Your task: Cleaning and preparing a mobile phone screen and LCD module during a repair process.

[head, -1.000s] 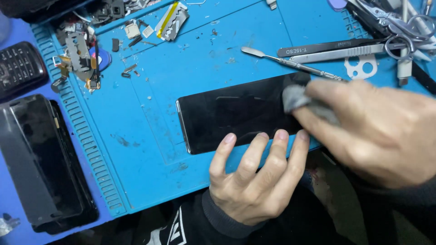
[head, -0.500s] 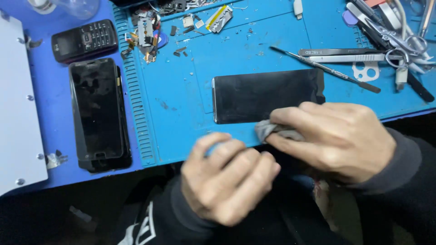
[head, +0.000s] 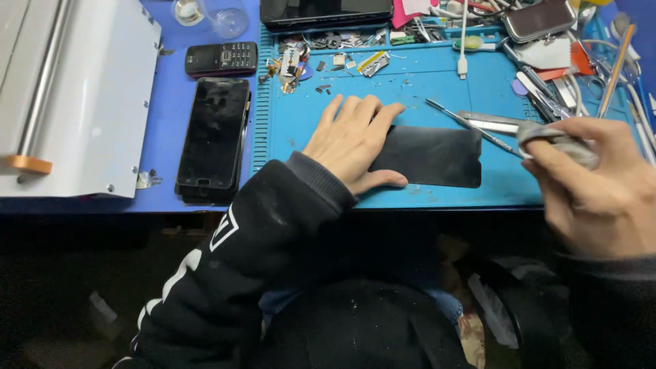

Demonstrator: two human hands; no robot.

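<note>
A black phone screen panel (head: 437, 157) lies flat on the blue work mat (head: 301, 157) near its front edge. My left hand (head: 352, 140) rests flat on the panel's left end, fingers spread and pointing away, thumb along the near edge. My right hand (head: 601, 184) is raised to the right of the panel, off it, pinching a crumpled grey cloth (head: 557, 140) between fingers and thumb. Thin metal tweezers (head: 488, 123) lie on the mat just beyond the panel's far right corner.
A black smartphone (head: 213, 140) and a small keypad phone (head: 221, 59) lie left of the mat. A white machine (head: 68, 102) fills the far left. Loose screws, parts and tools crowd the mat's back edge and right side (head: 581, 68). A dark tablet (head: 324, 12) lies at the back.
My left hand has moved from the near edge onto the panel's left end. My right hand has lifted the cloth off the panel and gone right. The view has shifted, showing more of the left.
</note>
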